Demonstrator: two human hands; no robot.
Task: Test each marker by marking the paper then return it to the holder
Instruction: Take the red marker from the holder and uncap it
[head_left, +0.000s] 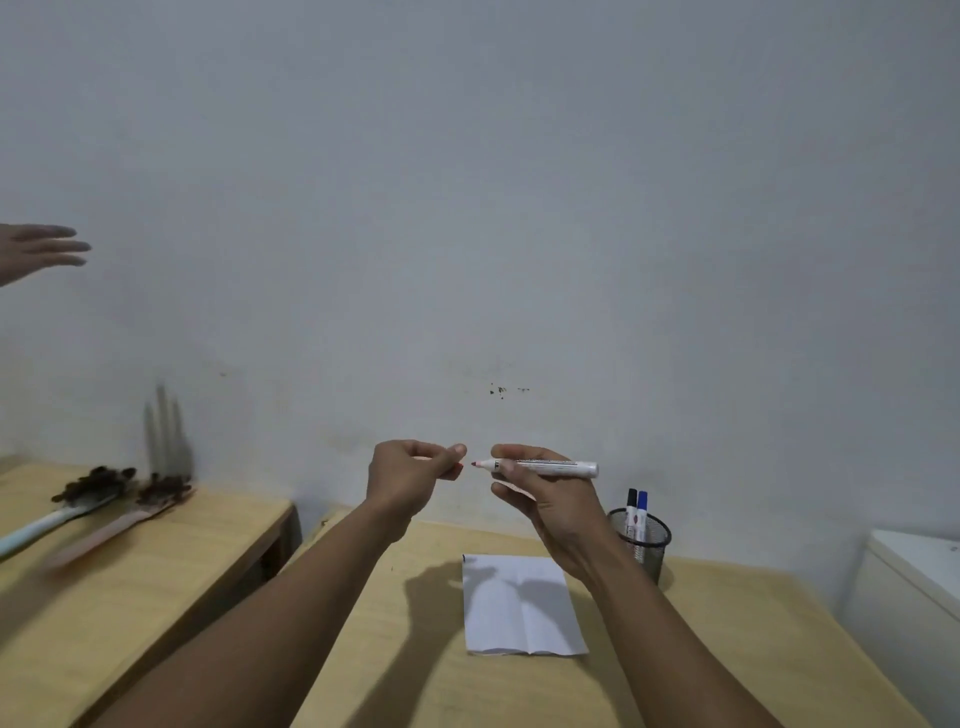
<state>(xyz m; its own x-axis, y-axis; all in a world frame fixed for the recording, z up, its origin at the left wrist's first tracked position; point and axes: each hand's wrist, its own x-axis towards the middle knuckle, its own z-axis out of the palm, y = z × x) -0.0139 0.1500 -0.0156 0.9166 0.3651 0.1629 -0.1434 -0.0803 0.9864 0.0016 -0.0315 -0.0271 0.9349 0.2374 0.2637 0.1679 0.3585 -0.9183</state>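
My right hand (545, 499) holds a white marker (550, 466) level above the table, its bare red tip pointing left. My left hand (410, 473) is closed just left of that tip, with a sliver of red, apparently the cap (459, 469), pinched in its fingers. Below the hands a folded white paper (519, 605) lies flat on the wooden table (727, 634), with a small dark mark at its top left corner. A black mesh holder (641, 540) stands behind the paper to the right, with a black-capped and a blue-capped marker (638, 512) upright in it.
A second wooden table (130, 571) stands to the left across a narrow gap, with two blurred brushes (93, 501) lying on it. Another person's hand (36, 252) reaches in at the far left edge. A white box (914, 587) sits at the right. A plain wall is behind.
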